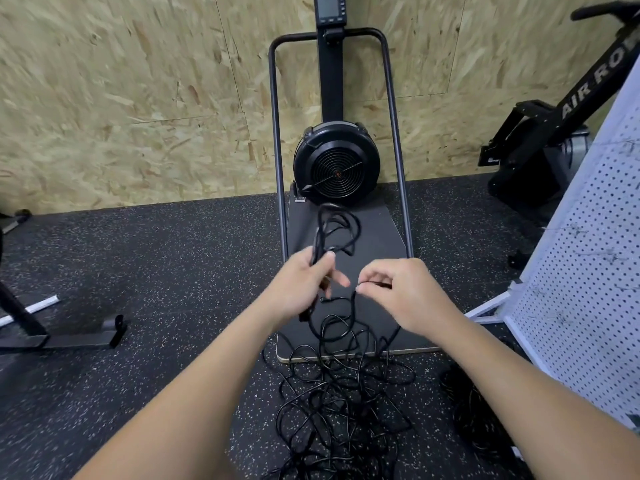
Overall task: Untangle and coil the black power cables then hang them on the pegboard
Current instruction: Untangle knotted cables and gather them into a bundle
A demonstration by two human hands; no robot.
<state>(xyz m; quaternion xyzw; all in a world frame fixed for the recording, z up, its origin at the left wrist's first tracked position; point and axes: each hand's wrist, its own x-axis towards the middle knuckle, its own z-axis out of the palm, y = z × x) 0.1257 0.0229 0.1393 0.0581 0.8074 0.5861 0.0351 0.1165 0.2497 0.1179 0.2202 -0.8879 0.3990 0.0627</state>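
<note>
A person stands over a knot of thin black power cables [343, 407] heaped on the speckled black rubber floor [156, 271] in the lower middle of the frame. The left hand [304, 282], at centre frame, is curled around a bunch of gathered cable loops [334, 230] that rise above the fist, apparently the start of a coil kept clear of the floor so that it does not rejoin the tangle. Just to its right, the right hand [405, 292] pinches a single strand between thumb and fingertips, seemingly feeding the next length toward the coil. From both hands the cable drops to the pile, whose near edge overlaps the dark base board [377, 244] of a black fan-wheel exercise machine [336, 168] standing against the chipboard wall [121, 98] in the upper centre. A white perforated pegboard [585, 271], leaning along the right edge, waits within reach for the finished coils; none hangs on the part in view. By the look of the heap, most of the untangling remains. A second dark bundle [474, 407] lies at the pegboard's foot; whether it is coiled cannot be told.
</note>
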